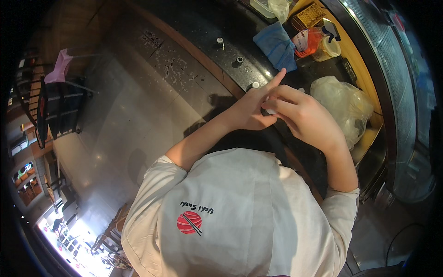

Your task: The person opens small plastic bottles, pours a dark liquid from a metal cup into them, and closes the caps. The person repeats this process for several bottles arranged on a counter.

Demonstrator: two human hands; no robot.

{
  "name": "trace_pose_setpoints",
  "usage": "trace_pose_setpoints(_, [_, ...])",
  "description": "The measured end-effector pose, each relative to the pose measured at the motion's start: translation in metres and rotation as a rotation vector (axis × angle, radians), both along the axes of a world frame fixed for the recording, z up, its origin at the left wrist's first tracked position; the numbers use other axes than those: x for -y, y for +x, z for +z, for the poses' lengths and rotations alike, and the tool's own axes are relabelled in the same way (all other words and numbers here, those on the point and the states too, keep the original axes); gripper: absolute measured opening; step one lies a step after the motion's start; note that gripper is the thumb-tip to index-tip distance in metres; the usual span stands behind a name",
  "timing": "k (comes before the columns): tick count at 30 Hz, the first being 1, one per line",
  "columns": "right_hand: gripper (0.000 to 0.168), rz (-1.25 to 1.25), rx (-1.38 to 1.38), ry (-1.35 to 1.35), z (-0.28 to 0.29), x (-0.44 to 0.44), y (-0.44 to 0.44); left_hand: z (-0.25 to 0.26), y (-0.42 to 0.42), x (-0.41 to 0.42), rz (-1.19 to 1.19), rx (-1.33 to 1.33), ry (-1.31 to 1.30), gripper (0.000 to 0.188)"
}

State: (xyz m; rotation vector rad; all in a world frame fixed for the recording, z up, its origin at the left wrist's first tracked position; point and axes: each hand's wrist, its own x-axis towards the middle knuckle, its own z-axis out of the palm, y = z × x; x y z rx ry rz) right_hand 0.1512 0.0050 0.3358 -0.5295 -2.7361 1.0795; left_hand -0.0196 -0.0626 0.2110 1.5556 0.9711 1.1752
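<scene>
My left hand [254, 109] holds a small dark container [264, 112] over the edge of the black countertop [193, 26], its index finger pointing outward. The thumb and fingers of my right hand [304, 112] close over the container's white cap [271, 111]. Most of the container is hidden by my fingers. Just beyond my left wrist, another small white-capped container [255, 85] stands on the counter. Two more small containers are farther off, one white-topped [220, 41] and one dark-topped [240, 60]. Another whitish piece [301, 90] shows partly behind my right hand.
A folded blue cloth [275, 45] lies beside a spray bottle of orange liquid [307, 41] and a lidded tub [326, 49]. A bulging plastic bag [341, 104] sits at right, near a glass display case [398, 86]. On the left floor stands a pink long-handled dustpan [60, 67].
</scene>
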Motion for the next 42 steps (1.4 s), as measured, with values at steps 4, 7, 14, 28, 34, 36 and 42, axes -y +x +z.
trace_pose_setpoints(4, [0.031, 0.032, -0.055, 0.11, 0.0, -0.002, 0.0, 0.001, -0.007, -0.001, -0.007, -0.015, -0.048, 0.108])
trace_pose_setpoints(7, [0.03, -0.007, -0.078, 0.024, -0.001, -0.004, 0.0, 0.001, -0.009, 0.0, -0.004, -0.014, -0.051, 0.106])
trace_pose_setpoints(14, [0.027, -0.075, -0.119, -0.042, 0.003, -0.01, -0.002, -0.002, -0.007, -0.005, 0.049, -0.001, 0.095, 0.105])
trace_pose_setpoints(28, [0.028, -0.018, -0.052, 0.028, 0.008, -0.004, -0.007, 0.003, -0.007, -0.003, -0.031, 0.1, -0.11, 0.104])
trace_pose_setpoints(34, [0.028, -0.02, -0.026, -0.038, 0.007, -0.008, -0.007, 0.008, -0.005, -0.003, -0.022, 0.105, -0.09, 0.103])
trace_pose_setpoints(36, [0.028, -0.012, -0.027, -0.047, 0.004, -0.009, -0.006, 0.006, -0.005, -0.004, -0.028, 0.057, -0.06, 0.106])
trace_pose_setpoints(42, [0.026, 0.011, -0.005, -0.071, 0.002, -0.013, -0.004, 0.005, -0.003, -0.002, -0.031, 0.031, -0.045, 0.107])
